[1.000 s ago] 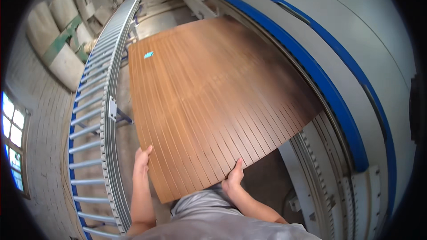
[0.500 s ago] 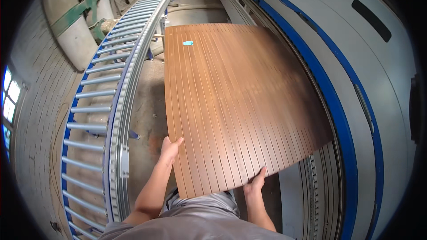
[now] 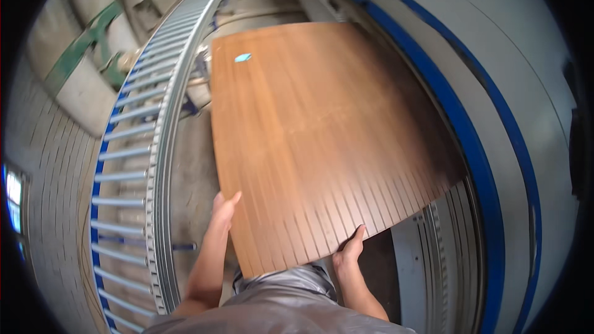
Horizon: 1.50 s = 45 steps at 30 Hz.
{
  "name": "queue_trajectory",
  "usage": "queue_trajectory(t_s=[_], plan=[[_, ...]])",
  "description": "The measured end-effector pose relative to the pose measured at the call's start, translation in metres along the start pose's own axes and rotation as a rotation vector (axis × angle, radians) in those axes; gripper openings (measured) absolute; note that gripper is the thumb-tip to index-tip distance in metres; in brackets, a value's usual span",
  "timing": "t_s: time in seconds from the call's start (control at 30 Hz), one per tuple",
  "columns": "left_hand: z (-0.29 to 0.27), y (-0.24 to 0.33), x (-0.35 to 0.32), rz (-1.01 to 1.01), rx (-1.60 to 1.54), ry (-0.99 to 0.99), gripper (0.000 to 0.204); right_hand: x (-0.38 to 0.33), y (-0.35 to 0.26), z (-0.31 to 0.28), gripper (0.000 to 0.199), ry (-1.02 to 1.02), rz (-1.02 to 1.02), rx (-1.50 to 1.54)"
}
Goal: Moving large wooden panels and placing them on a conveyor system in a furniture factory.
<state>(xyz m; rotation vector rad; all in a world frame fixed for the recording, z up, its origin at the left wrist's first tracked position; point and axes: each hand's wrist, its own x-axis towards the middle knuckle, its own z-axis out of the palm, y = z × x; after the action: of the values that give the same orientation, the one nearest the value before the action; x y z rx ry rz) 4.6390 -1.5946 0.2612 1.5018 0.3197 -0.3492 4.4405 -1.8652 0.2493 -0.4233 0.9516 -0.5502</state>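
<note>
Gripping one brown grooved panel (image 3: 309, 130), I am holding it in front of my waist, between a roller conveyor on my left and a machine on my right. It is stretching forward from both my hands, its longer axis seemingly running away from me with the grooves (the lens is bending its edges, so I am judging loosely). My left hand (image 3: 226, 209) is clasping the left edge near the close corner, thumb on top; my right hand (image 3: 349, 250) is pinching the near edge around its middle, thumb also on top. Both are closing only as far as the panel's thickness allows; the fingers beneath are hiding from view. My left hand is sitting nearer the one conveyor (image 3: 161, 210), with a strip of floor showing between it and the panel; my right is sitting nearer the one machine (image 3: 495, 43). The panel's right side is reaching that machine, but I cannot tell whether it is resting there. One blue tag (image 3: 243, 57) is lying near the far left corner. The grooves are blurring too much for counting.
</note>
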Motion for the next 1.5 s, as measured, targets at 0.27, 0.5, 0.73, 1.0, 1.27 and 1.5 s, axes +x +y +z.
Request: queue_trajectory(t_s=[0.27,0.5,0.73,1.0,1.27,1.5], plan=[[0.055,0.077,0.208,0.003,0.053,0.039,0.035,0.117,0.003,0.187,0.060,-0.085,-0.003,-0.105],[0.088,0.147,0.367,-0.050,0.234,0.104,0.044,0.220,0.029,0.327,0.060,-0.111,0.035,-0.083],[0.105,0.203,0.524,-0.009,0.198,0.067,0.040,0.320,0.053,0.461,0.055,-0.048,0.005,-0.076],[0.134,0.301,0.657,-0.060,-0.046,-0.034,0.033,0.395,0.068,0.608,0.062,0.115,-0.031,-0.037],[0.167,0.371,0.794,-0.075,0.006,0.003,0.031,0.489,0.081,0.728,0.057,0.052,-0.057,0.020],[0.187,0.420,0.919,-0.051,-0.014,-0.053,0.031,0.561,0.092,0.838,0.057,0.045,-0.052,0.022]])
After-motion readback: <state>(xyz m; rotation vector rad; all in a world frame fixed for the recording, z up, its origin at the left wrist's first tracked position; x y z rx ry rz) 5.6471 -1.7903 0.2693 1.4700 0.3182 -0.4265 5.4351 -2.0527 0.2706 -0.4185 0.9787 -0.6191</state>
